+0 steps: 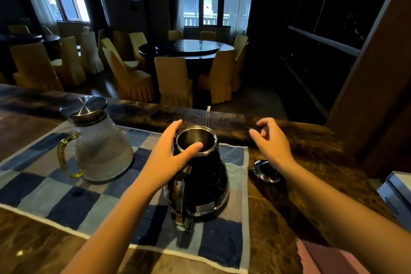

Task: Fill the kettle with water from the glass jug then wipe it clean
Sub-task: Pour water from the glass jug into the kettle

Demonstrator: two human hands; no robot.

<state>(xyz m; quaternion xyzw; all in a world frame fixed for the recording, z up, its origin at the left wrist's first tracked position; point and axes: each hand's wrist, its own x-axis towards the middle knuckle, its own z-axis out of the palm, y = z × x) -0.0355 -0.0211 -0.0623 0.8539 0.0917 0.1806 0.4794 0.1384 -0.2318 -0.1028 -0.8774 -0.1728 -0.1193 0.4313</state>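
A dark kettle [204, 182] with a thin gooseneck spout stands lidless on a blue checked cloth [66, 198], its handle toward me. My left hand [171, 160] grips the kettle's open rim, thumb across the mouth and fingers round the left side. To the right, my right hand [272, 140] hovers over the counter with fingers loosely curled and nothing in them. Below it lies the kettle's lid [265, 172] on the bare counter. A textured glass jug [100, 149] with a steel lid and yellow handle stands on the cloth's left part, holding some water.
The brown marble counter [311, 144] ends in a far edge just past the kettle. A pink cloth [322, 258] lies at the bottom right, a white box [398, 196] at the right edge. Beyond the counter are covered chairs and a round table.
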